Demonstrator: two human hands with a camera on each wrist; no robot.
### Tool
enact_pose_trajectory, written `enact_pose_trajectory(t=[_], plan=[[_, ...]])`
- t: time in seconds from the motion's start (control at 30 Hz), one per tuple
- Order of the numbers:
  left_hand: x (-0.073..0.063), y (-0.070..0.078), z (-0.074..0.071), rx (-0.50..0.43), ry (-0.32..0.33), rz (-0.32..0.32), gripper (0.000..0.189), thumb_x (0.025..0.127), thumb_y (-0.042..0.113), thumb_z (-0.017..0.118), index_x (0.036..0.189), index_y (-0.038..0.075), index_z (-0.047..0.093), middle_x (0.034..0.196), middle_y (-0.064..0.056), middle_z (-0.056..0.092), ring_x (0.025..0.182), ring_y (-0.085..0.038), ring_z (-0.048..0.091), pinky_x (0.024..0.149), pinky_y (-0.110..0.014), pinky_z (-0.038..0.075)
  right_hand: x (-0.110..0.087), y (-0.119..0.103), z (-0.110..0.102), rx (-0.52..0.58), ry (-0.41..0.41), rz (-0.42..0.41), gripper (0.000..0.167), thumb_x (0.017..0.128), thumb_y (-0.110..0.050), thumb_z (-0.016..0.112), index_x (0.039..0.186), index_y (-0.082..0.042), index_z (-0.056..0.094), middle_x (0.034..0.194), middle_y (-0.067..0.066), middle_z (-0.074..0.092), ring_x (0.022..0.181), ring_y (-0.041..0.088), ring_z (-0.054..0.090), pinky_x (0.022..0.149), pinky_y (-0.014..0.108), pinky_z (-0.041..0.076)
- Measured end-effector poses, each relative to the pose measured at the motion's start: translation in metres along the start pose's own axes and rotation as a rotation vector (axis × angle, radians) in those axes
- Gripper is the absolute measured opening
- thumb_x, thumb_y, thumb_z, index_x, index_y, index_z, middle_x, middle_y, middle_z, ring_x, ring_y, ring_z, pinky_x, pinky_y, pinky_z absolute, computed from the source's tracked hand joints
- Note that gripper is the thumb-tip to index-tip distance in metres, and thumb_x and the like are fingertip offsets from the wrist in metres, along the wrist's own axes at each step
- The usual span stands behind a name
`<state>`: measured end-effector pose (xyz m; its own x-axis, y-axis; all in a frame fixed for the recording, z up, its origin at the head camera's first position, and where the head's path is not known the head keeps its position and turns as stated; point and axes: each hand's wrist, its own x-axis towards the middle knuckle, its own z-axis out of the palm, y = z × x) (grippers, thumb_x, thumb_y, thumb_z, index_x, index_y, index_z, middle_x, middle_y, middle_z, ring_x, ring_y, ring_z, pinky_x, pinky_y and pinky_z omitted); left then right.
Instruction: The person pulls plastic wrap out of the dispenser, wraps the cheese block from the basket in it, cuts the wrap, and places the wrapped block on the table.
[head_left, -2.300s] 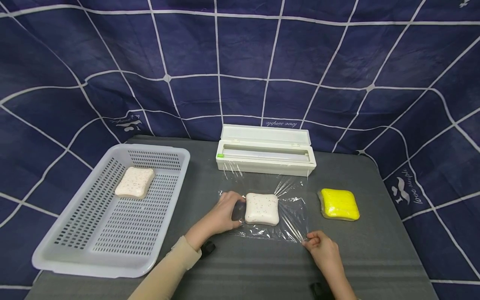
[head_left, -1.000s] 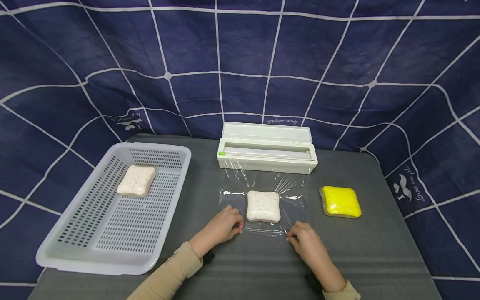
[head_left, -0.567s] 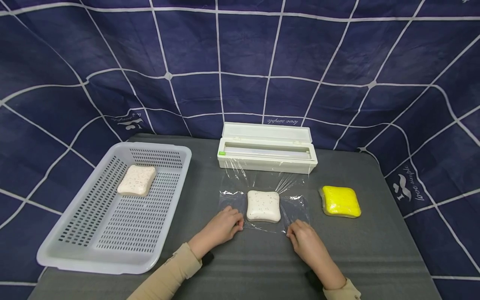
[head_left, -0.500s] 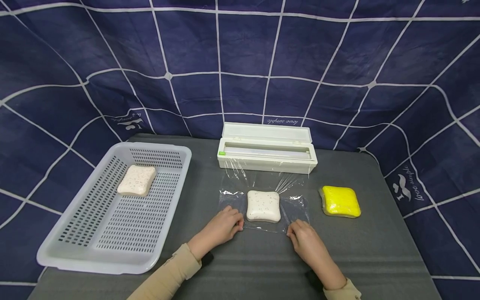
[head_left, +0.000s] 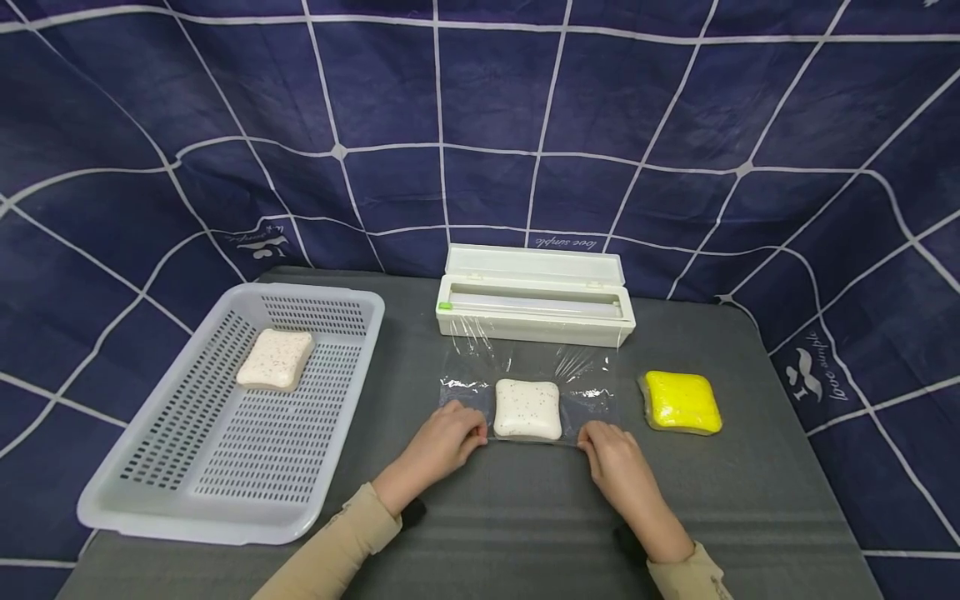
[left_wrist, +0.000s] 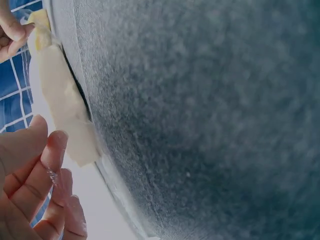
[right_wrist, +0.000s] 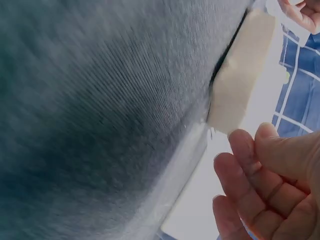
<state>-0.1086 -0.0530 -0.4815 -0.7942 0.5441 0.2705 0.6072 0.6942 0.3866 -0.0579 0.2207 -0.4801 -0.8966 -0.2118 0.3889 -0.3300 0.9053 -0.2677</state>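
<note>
Film edge (head_left: 567, 441) closer to white block (head_left: 527, 410)

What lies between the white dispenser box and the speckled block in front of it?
Only wrinkled clear film, stretching from the white dispenser box toward the speckled block; the head view shows it.

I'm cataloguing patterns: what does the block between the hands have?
The block is white with dark speckles, clearest from the head.

A pale slotted basket (head_left: 262, 450) stands at the left of the grey surface (head_left: 510, 533), a speckled off-white block (head_left: 275, 359) lying inside toward its far end. At the right lies a shiny yellow block (head_left: 682, 402). Behind hangs navy cloth (head_left: 487, 100) with white grid lines and moustache prints.
</note>
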Motion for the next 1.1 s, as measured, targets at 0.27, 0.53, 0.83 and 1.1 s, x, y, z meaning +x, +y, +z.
enact_pose_trajectory(t=[0.27,0.53,0.83,1.1], plan=[[0.012,-0.003,0.0,0.002,0.007,-0.047,0.018,0.084,0.02,0.077,0.075,0.021,0.061,0.069,0.01,0.057,0.071,-0.01,0.045,0.066,-0.026,0.039,0.019,0.006,0.005,0.011,-0.067,0.061,0.019,0.083,0.002,0.074,0.079,-0.007,0.058,0.067,0.001,0.054,0.061,0.016,0.049,0.06,0.033,0.039],[0.02,-0.008,0.004,0.035,-0.022,-0.077,0.018,0.086,0.021,0.076,0.076,0.02,0.06,0.068,0.011,0.057,0.069,-0.009,0.044,0.065,-0.025,0.036,0.031,0.007,0.011,0.02,-0.163,0.09,0.019,0.084,0.0,0.073,0.079,-0.009,0.057,0.07,0.001,0.058,0.066,0.019,0.056,0.065,0.039,0.044],[0.03,-0.008,0.012,0.108,-0.017,-0.073,0.019,0.087,0.018,0.075,0.077,0.02,0.058,0.073,0.007,0.06,0.074,-0.013,0.046,0.067,-0.028,0.033,0.038,0.006,0.021,-0.011,-0.116,0.039,0.021,0.082,-0.001,0.075,0.078,-0.01,0.057,0.073,0.001,0.056,0.07,0.021,0.053,0.065,0.035,0.036],[0.034,-0.005,0.019,0.156,0.012,-0.101,0.02,0.086,0.017,0.075,0.076,0.019,0.057,0.071,0.007,0.056,0.075,-0.015,0.047,0.07,-0.032,0.033,0.037,0.003,0.033,-0.021,-0.013,0.01,0.023,0.077,0.001,0.077,0.077,-0.008,0.056,0.071,0.004,0.056,0.068,0.022,0.053,0.066,0.039,0.038]])
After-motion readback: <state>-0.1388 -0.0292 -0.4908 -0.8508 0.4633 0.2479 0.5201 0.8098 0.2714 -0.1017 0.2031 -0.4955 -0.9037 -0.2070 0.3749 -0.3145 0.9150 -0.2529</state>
